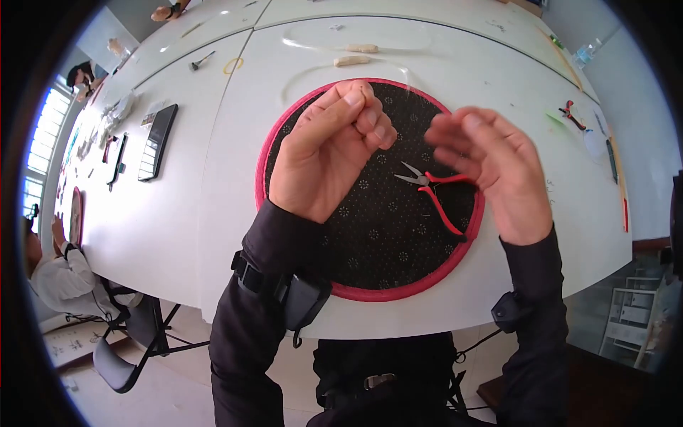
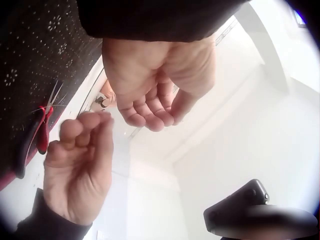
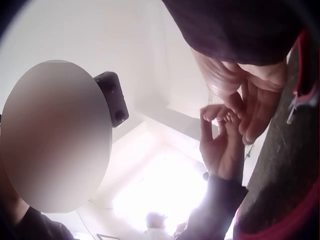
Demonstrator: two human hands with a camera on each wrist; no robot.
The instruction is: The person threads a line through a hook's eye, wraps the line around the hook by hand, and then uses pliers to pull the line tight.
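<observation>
Over the dark patterned mat (image 1: 370, 245) my left hand (image 1: 316, 160) is raised, thumb pressed to the index finger, the other fingers curled in. A tiny dark speck (image 1: 361, 87) shows at that pinch, too small to tell its kind. To its right my right hand (image 1: 501, 160) is held up with loosely bent fingers, blurred in the head view, and nothing shows in it. Beneath its fingers lie red-handled pliers (image 1: 425, 179) on the mat, their jaws apart. In the left wrist view the right hand (image 2: 77, 170) hovers beside the left hand (image 2: 155, 85).
A red rim (image 1: 384, 293) edges the round mat. Beyond it lie two tan-handled tools (image 1: 352, 61) with pale curved strands. A black phone (image 1: 158, 142) is on the left, and another pair of pliers (image 1: 571, 115) on the right. A person (image 1: 64, 274) sits at the far left.
</observation>
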